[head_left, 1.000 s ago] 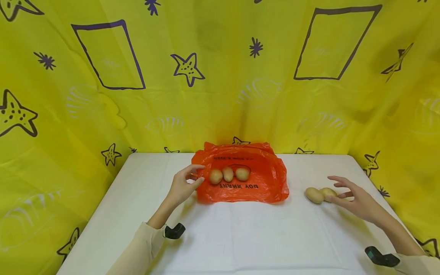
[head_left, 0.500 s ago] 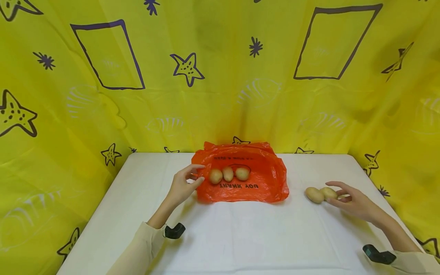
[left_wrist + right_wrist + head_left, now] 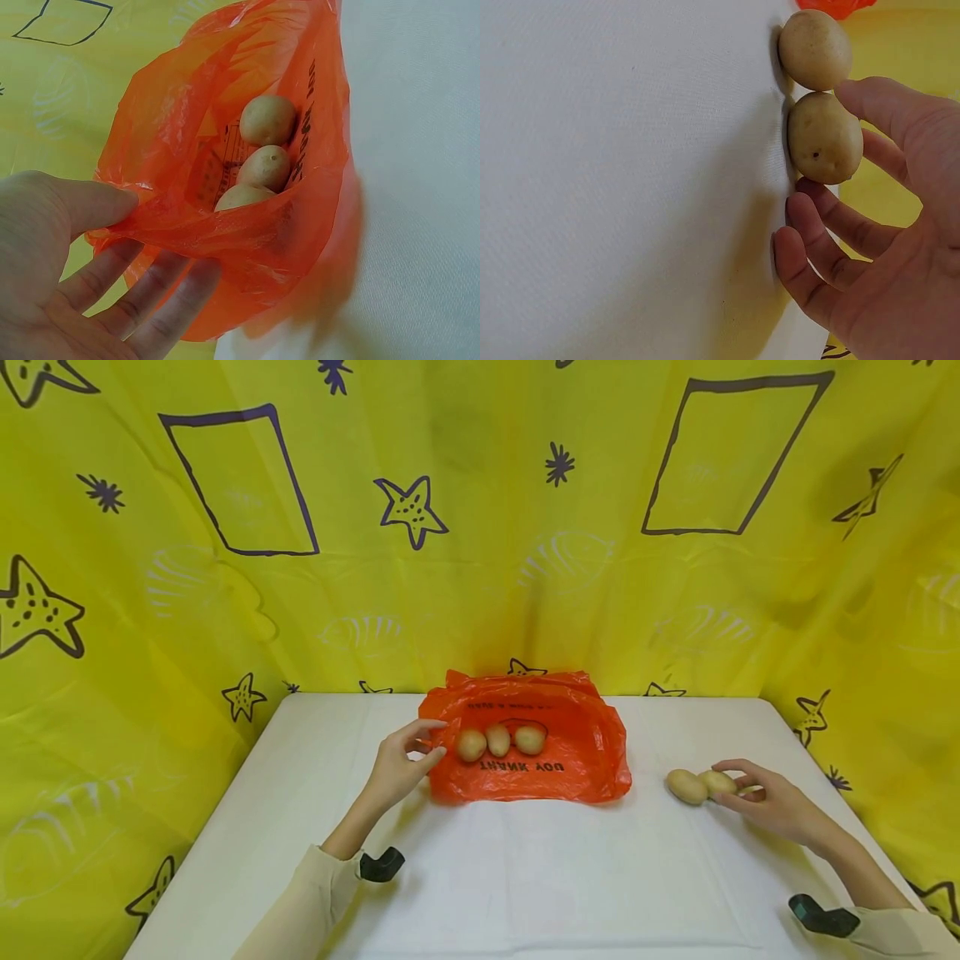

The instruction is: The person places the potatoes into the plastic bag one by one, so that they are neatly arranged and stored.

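In the head view, your red plastic bag (image 3: 581, 770) lies against the middle of the far edge of the white table (image 3: 570, 877), its mouth spread wide around three potatoes (image 3: 498, 741) set in a row. Your left hand (image 3: 401, 766) is at the bag's left side. Near the table's right edge, your right hand (image 3: 772, 802) is at the outer potato (image 3: 716, 782), with the inner potato (image 3: 686, 787) just beside it, farther from that edge. Both are rounded, so a sideways nudge could roll one along the bare cloth.

In the left wrist view, your thumb lies over the bag's rim and your spread fingers lie behind the film, pinching the rim between them. It looks a light hold on thin, slack plastic: if it slips, that side could sag over the potatoes inside. Pull too hard and the film could stretch or tear, or the bag could slide and tip the row out of line.

In the right wrist view, your thumb and fingers curl round the outer potato, the lower fingers spread apart below it. How firmly they press I cannot tell. Your thumb tip sits right where the two potatoes meet, so squeezing there could shove the inner potato away; and with the thumb so far toward one end, a smooth skin could twist out of your grip.
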Demonstrator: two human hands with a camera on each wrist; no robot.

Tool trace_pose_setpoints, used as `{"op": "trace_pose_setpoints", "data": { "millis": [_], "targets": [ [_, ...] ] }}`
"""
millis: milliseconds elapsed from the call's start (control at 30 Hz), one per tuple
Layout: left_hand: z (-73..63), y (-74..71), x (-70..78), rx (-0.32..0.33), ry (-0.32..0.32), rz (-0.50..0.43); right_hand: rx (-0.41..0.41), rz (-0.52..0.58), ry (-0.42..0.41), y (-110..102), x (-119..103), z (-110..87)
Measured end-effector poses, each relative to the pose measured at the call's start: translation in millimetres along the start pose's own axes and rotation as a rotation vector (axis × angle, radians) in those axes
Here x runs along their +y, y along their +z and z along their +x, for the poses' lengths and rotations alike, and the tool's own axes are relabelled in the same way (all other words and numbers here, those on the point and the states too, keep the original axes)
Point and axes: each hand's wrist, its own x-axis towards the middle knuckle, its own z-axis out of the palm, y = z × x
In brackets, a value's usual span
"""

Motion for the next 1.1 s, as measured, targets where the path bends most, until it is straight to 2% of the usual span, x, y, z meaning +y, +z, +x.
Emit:
{"op": "trace_pose_setpoints", "data": {
  "millis": [433,800,1100],
  "targets": [
    [-0.2,3.2,0.7,0.021,-0.024,0.021,0.04,-0.003,-0.001,3.0,-1.2,2.3],
    [-2.1,-3.4,-4.3,0.007,-0.014,0.005,0.029,-0.029,0.016,1.9,-6.4,5.0],
    [-1.5,-2.7,-4.9,0.002,-0.006,-0.003,0.011,-0.031,0.02,-0.3,-4.6,5.7]
  ]
}}
